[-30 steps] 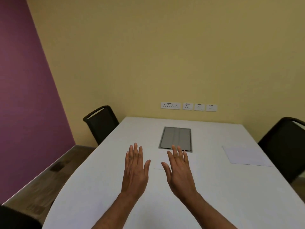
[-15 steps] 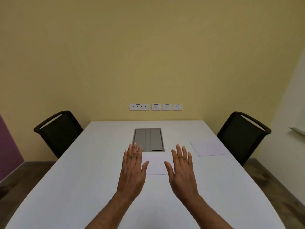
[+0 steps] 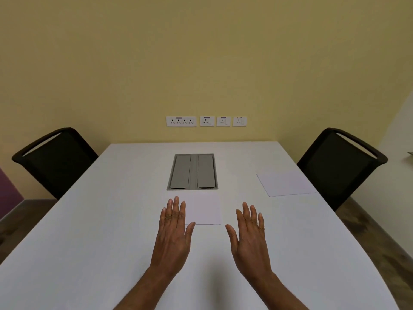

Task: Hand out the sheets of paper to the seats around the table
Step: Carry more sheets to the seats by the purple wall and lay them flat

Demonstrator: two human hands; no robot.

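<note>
White table: the sheet lies just ahead between your flat, spread, empty hands, left hand nearer, overlapping its edge.

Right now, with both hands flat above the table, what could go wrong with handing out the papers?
The paper in the middle is white on a white table, so its edges are easy to misjudge, and a flat sheet is hard to lift with open fingers. The left hand overlaps its corner and may slide it toward the metal hatch. The left chair has no sheet yet, unlike the right chair.
</note>
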